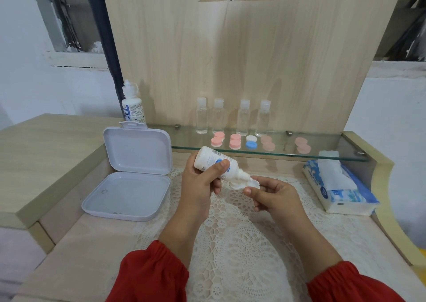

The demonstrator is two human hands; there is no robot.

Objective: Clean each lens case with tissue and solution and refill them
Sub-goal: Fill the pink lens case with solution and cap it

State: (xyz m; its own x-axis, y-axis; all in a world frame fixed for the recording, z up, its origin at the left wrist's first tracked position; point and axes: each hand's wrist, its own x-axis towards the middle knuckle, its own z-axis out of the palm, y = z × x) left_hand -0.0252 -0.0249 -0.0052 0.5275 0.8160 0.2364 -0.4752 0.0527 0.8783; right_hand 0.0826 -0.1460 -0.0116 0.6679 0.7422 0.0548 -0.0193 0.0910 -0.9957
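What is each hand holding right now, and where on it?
Left hand grips solution bottle round its body; right hand pinches open lens case at its edge.

An open white plastic box [129, 174] lies on the counter [96, 244] beside a lace mat [242, 244]; four clear bottles [232, 117] stand on the glass shelf [322, 154].

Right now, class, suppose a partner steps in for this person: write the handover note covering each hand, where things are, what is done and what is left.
Left hand grips the solution bottle, tilted with its nozzle over the case.
Right hand pinches the open white lens case above the lace mat.
On the glass shelf: capped lens cases and four clear bottles. Tissue pack at right; open white box at left; a second solution bottle behind it.
Done: cannot tell which cases are cleaned.
Left: finish this case, then deal with the rest.
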